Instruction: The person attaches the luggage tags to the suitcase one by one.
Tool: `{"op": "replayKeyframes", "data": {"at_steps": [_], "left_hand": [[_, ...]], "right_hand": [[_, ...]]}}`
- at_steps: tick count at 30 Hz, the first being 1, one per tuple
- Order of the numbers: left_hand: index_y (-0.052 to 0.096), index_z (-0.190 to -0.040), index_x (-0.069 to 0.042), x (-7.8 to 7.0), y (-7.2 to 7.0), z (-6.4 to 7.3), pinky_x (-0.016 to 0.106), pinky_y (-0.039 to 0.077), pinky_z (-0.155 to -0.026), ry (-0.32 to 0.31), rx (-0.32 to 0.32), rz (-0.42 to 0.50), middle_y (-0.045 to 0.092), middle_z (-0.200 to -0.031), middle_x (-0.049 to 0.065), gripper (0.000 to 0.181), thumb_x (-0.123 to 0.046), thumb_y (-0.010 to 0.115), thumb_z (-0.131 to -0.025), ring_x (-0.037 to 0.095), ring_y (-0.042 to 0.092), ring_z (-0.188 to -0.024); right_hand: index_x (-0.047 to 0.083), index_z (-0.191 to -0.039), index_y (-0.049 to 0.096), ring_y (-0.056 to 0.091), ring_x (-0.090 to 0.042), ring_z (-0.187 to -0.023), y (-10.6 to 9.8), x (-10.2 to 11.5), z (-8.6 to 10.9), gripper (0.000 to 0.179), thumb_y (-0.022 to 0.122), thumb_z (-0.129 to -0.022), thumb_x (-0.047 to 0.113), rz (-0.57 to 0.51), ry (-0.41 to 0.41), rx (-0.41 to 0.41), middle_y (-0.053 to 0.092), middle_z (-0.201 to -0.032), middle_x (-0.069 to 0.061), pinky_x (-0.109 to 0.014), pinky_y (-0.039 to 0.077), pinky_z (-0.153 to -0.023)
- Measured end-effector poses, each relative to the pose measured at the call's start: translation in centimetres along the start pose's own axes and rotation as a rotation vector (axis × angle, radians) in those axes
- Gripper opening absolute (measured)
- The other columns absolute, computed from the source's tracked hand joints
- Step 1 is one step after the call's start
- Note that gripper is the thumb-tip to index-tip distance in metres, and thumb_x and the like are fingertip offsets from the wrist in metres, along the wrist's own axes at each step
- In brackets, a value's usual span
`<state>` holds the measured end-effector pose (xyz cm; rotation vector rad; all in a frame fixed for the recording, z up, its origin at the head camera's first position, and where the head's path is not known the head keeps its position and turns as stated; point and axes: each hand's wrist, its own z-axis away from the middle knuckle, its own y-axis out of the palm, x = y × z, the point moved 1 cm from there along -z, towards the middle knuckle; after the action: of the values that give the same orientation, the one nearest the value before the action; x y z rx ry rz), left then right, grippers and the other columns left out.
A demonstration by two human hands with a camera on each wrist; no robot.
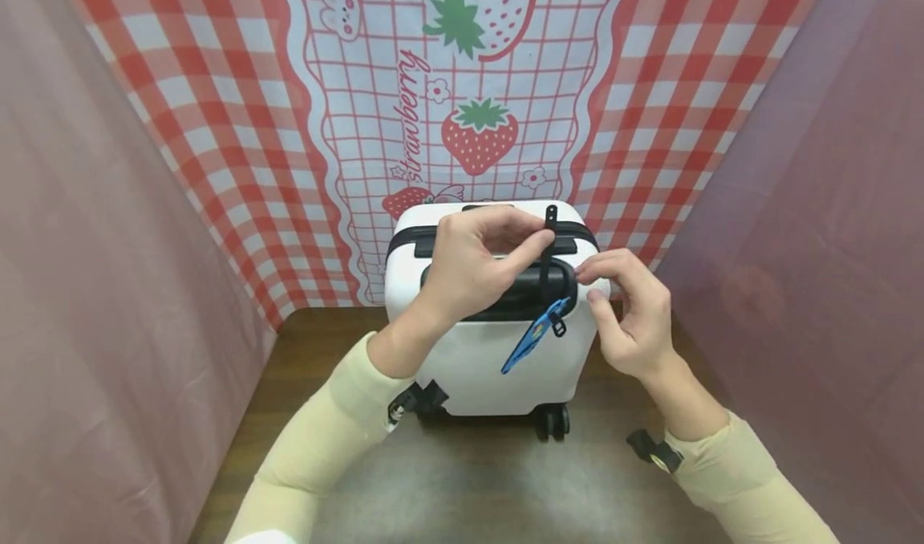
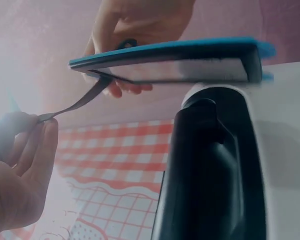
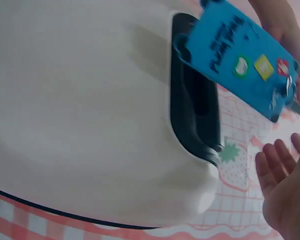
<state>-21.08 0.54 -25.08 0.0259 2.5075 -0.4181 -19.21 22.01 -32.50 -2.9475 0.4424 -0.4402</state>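
In the head view, my left hand (image 1: 469, 263) pinches a black strap (image 1: 552, 217) between thumb and index finger, its holed end sticking up past the fingertips. From the strap hangs a blue luggage tag (image 1: 536, 337) with a small black buckle (image 1: 558, 325). The right wrist view shows lettering and coloured patches on the luggage tag (image 3: 240, 57). Beside the tag, my right hand (image 1: 635, 311) has thumb and index finger apart, fingertips near the strap. Below both hands stands a white suitcase (image 1: 505, 375); a black recessed handle (image 1: 498, 295) runs along its near upper side.
The suitcase stands upright on black wheels (image 1: 552, 421) on a brown wooden surface (image 1: 310, 351). Close behind it hangs a red checked strawberry cloth (image 1: 346, 111). Pink curtains (image 1: 94, 287) flank both sides.
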Motion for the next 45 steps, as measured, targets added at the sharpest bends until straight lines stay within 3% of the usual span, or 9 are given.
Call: {"op": "replayKeyframes", "data": {"at_steps": [3, 6, 8, 15, 21, 26, 35, 39, 45], "left_hand": [[0.080, -0.100, 0.002, -0.1, -0.1, -0.2, 0.024, 0.065, -0.077, 0.019, 0.008, 0.011, 0.082, -0.096, 0.015, 0.011, -0.006, 0.081, -0.093, 0.019, 0.081, -0.082], [0.080, -0.101, 0.003, -0.2, -0.3, -0.4, 0.024, 0.065, -0.077, 0.022, 0.011, 0.015, 0.082, -0.096, 0.015, 0.012, -0.006, 0.081, -0.093, 0.019, 0.081, -0.082], [0.080, -0.101, 0.003, -0.2, -0.4, -0.5, 0.024, 0.065, -0.077, 0.018, 0.011, 0.011, 0.082, -0.096, 0.015, 0.012, -0.006, 0.080, -0.093, 0.019, 0.081, -0.082], [0.080, -0.104, 0.003, -0.3, -0.8, -0.6, 0.026, 0.065, -0.074, 0.001, 0.003, 0.028, 0.082, -0.096, 0.015, 0.013, -0.006, 0.080, -0.094, 0.019, 0.081, -0.079], [0.080, -0.103, 0.003, -0.5, -1.0, -1.0, 0.027, 0.066, -0.074, -0.003, 0.002, 0.038, 0.082, -0.096, 0.015, 0.013, -0.006, 0.080, -0.094, 0.019, 0.081, -0.079], [0.080, -0.102, 0.003, 0.1, -1.6, -1.4, 0.027, 0.066, -0.075, -0.014, -0.008, 0.018, 0.082, -0.097, 0.016, 0.012, -0.006, 0.079, -0.094, 0.021, 0.081, -0.081], [0.078, -0.107, 0.002, 2.8, -2.9, -1.5, 0.034, 0.067, -0.078, -0.152, 0.013, 0.013, 0.082, -0.097, 0.017, 0.015, -0.008, 0.077, -0.096, 0.024, 0.081, -0.082], [0.080, -0.112, -0.007, 3.8, -3.9, -1.0, 0.032, 0.066, -0.081, -0.221, 0.045, -0.132, 0.083, -0.103, 0.009, 0.019, -0.019, 0.076, -0.099, 0.017, 0.081, -0.087], [0.080, -0.120, -0.010, 5.9, -6.4, 0.1, 0.035, 0.065, -0.091, -0.247, 0.161, -0.480, 0.082, -0.114, 0.008, 0.029, -0.027, 0.079, -0.097, 0.020, 0.080, -0.101]], "right_hand": [[-0.012, -0.087, 0.064, 0.065, -0.025, -0.087, 0.6, 0.0, 0.8, 0.032, 0.067, -0.093, 0.019, 0.001, -0.081, -0.023, 0.065, -0.086, -0.023, -0.014, 0.051, -0.081], [-0.010, -0.087, 0.066, 0.062, -0.028, -0.083, 1.1, 0.0, 1.3, 0.049, 0.074, -0.093, 0.038, 0.066, -0.150, -0.015, 0.065, -0.086, -0.023, -0.015, 0.051, -0.092], [-0.008, -0.089, 0.067, 0.062, -0.028, -0.083, 1.3, -0.1, 1.4, 0.051, 0.077, -0.092, 0.041, 0.105, -0.174, 0.010, 0.066, -0.088, -0.023, -0.013, 0.050, -0.096], [-0.007, -0.088, 0.069, 0.063, -0.027, -0.079, 1.9, -0.5, 1.5, 0.035, 0.071, -0.097, 0.027, 0.106, -0.238, 0.037, 0.068, -0.089, -0.023, -0.012, 0.051, -0.097], [-0.005, -0.081, 0.071, 0.064, -0.027, -0.070, 2.7, -0.3, 0.9, 0.027, 0.073, -0.097, 0.016, 0.127, -0.277, -0.083, 0.069, -0.079, -0.020, -0.012, 0.054, -0.097], [-0.007, -0.079, 0.071, 0.061, -0.029, -0.068, 2.8, 0.5, 0.1, 0.024, 0.075, -0.095, 0.010, 0.070, -0.312, -0.169, 0.068, -0.076, -0.021, -0.014, 0.056, -0.092], [-0.008, -0.080, 0.074, 0.068, -0.035, -0.076, 2.9, 1.5, -0.3, 0.022, 0.080, -0.091, 0.009, 0.033, -0.300, -0.295, 0.067, -0.077, -0.026, -0.022, 0.061, -0.095], [-0.011, -0.078, 0.071, 0.072, -0.032, -0.078, 2.9, 1.7, -0.3, 0.026, 0.080, -0.092, 0.010, 0.025, -0.279, -0.336, 0.067, -0.078, -0.029, -0.022, 0.061, -0.093], [-0.010, -0.080, 0.073, 0.078, -0.027, -0.086, 1.9, 1.8, -0.2, 0.022, 0.079, -0.091, 0.008, 0.045, -0.257, -0.325, 0.069, -0.080, -0.029, -0.023, 0.061, -0.095]]}}
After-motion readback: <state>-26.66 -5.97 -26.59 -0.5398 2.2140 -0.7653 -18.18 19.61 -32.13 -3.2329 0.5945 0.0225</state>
